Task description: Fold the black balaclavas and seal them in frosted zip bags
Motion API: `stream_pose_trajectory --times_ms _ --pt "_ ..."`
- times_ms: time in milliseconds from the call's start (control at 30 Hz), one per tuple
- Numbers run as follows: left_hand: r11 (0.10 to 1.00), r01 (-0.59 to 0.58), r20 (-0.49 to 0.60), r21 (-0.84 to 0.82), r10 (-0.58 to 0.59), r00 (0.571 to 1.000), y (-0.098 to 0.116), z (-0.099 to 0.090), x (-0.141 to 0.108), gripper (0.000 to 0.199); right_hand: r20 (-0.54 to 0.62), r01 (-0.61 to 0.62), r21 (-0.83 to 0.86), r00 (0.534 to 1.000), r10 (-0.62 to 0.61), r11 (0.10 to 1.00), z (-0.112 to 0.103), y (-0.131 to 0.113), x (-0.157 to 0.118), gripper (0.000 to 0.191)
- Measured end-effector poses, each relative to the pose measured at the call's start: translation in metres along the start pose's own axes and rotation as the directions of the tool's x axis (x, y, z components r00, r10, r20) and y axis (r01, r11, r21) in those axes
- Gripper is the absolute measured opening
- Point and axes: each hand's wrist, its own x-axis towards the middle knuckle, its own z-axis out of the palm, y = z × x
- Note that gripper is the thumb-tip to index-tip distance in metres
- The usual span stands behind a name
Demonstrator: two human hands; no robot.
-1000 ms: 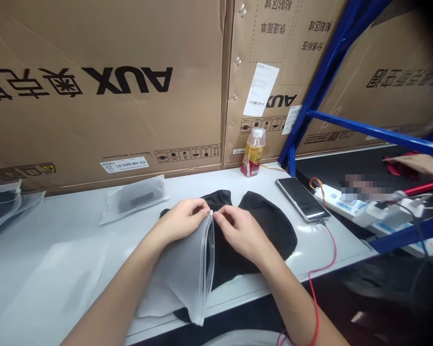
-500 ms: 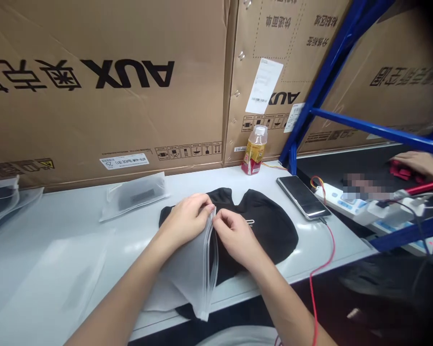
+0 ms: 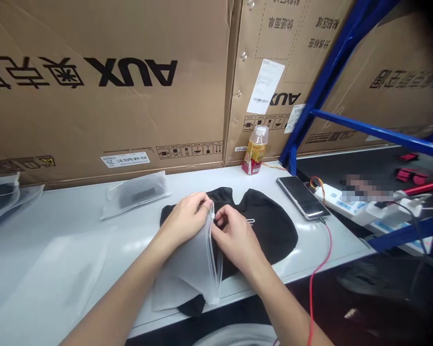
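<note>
A frosted zip bag (image 3: 187,269) stands tilted over a black cloth item (image 3: 270,230) that lies on the white table. My left hand (image 3: 189,214) pinches the bag's top corner, thumb against the zip edge. Close beside it, my right hand (image 3: 236,235) has its fingers closed on the bag's zip edge near the slider. The bag's opening faces right, and its zip strips run down toward the table's front edge. Part of the black cloth shows below the bag.
Filled frosted bags lie at the back (image 3: 137,193) and far left (image 3: 2,197); a flat bag (image 3: 54,278) lies front left. A bottle (image 3: 254,151), a phone (image 3: 303,197) with a red cable, power strips (image 3: 346,202) and a blue rack (image 3: 310,103) are right. Large cartons (image 3: 104,115) stand behind.
My right hand has shifted slightly left and down along the zip edge. The bag's lower end has swung right and up. Another person's hand at the far right has left the view.
</note>
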Motion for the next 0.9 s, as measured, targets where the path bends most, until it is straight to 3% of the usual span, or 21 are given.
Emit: stream_pose_trajectory --times_ms 100,200,300,500,633,800,900 --pt "1.000 -0.006 0.027 -0.011 0.007 1.000 0.001 0.001 -0.001 0.024 -0.001 0.025 -0.024 1.000 -0.025 0.999 -0.001 -0.002 0.003 0.020" --pt "1.000 0.001 0.006 -0.005 -0.001 1.000 0.003 0.001 -0.001 0.025 0.104 0.033 0.038 0.994 -0.037 0.999 -0.009 0.000 0.004 0.017" --pt "1.000 0.010 -0.014 0.002 -0.009 1.000 0.004 0.000 -0.001 0.027 0.180 0.019 0.100 0.983 -0.037 0.995 -0.016 0.003 0.005 0.028" --pt "0.998 0.037 -0.019 0.050 -0.036 0.999 -0.002 0.002 0.003 0.021 0.127 0.004 0.079 0.992 -0.014 0.997 -0.006 -0.002 0.001 0.034" --pt "0.994 0.061 -0.042 0.096 -0.057 0.997 -0.008 0.002 0.005 0.034 0.186 -0.042 0.084 0.982 0.026 0.996 -0.002 -0.010 -0.018 0.037" --pt "0.988 0.047 -0.125 0.147 -0.028 0.992 -0.012 -0.006 0.006 0.031 0.340 -0.163 0.112 0.933 0.116 0.980 -0.008 -0.020 -0.055 0.035" --pt "0.982 -0.005 -0.189 0.187 0.041 0.981 -0.002 -0.016 0.011 0.024 0.434 -0.199 0.118 0.892 0.130 0.973 -0.004 -0.027 -0.075 0.031"
